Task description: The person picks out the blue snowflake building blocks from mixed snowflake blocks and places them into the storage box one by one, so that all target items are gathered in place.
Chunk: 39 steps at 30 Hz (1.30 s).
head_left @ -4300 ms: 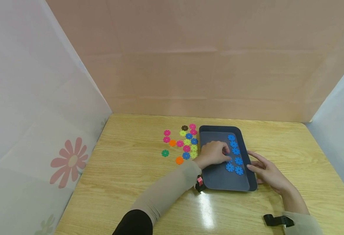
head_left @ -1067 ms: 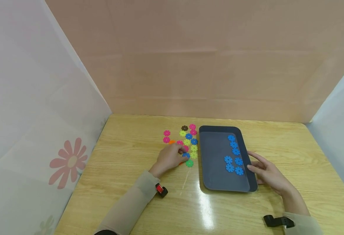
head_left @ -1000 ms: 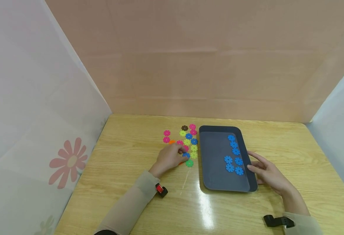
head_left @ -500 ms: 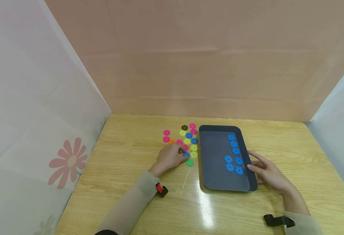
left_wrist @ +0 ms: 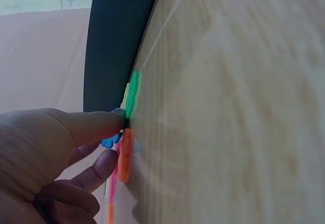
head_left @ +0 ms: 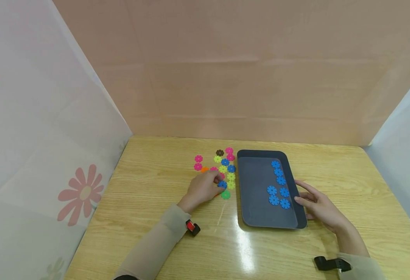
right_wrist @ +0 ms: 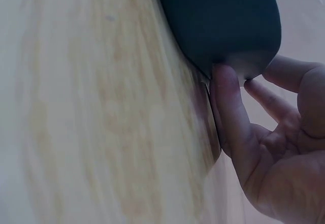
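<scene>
With thumb and fingertip, my left hand [head_left: 203, 187] pinches a blue interlocking disc [head_left: 222, 185], low among the loose discs left of the tray. The left wrist view shows the blue disc [left_wrist: 110, 141] between the fingers, close beside a green disc [left_wrist: 132, 94] and an orange disc [left_wrist: 125, 155]. My right hand [head_left: 323, 208] touches the right side of the dark grey tray [head_left: 265, 217], its thumb [right_wrist: 227, 89] against the outer wall and its fingers extended. Several blue discs [head_left: 284, 203] lie flat along the right half inside the tray.
Pink discs [head_left: 198, 166], yellow discs [head_left: 231, 176], a brown disc [head_left: 219, 153] and two more blue discs [head_left: 231, 168] lie loose on the wooden table [head_left: 149, 186]. A tan backdrop [head_left: 243, 77] stands behind and a white flowered sheet [head_left: 51, 116] at left.
My left hand has gone from inside the tray to the loose discs, leaving a blue disc behind. The green disc now lies farther right, near the tray. My right hand has stayed put.
</scene>
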### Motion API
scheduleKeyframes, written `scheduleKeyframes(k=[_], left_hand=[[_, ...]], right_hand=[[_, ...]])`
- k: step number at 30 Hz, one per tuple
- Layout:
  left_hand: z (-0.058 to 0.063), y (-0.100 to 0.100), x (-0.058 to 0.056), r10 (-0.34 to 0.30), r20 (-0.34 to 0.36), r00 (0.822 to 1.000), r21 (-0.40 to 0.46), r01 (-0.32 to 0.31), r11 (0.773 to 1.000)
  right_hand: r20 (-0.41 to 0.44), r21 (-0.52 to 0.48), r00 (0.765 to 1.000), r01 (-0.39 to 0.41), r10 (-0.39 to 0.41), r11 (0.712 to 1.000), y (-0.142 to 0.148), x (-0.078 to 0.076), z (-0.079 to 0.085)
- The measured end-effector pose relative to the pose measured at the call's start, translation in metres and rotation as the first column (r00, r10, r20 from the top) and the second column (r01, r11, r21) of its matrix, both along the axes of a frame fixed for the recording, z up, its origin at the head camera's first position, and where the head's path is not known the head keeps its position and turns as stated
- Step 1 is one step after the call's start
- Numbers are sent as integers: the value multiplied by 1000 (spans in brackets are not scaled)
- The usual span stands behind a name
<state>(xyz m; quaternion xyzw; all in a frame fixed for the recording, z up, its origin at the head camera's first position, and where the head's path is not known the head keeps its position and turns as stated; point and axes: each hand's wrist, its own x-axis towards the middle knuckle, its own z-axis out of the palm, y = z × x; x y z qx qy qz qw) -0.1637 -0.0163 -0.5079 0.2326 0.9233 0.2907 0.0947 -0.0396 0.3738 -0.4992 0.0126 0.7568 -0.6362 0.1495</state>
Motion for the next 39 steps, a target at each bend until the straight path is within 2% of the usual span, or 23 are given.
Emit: scheduleKeyframes(k=[7,21,30,39], left_hand=[[0,-1,1,-35,-36,999,31,36,999],[4,2,-5,-39,42,998,194,30,981],[24,19,-7,-62,95,993,319,29,947],[42,50,-7,-101,78,992,323,71,944]], right_hand=[[5,-5,1000,3,-3,1000,1,0,-2],[-7,-25,1000,-19,19,1000,1,1,0],[0,-12,1000,-10,10,1000,1,1,0],[-1,-20,1000,-12,12,1000,2,1,-2]])
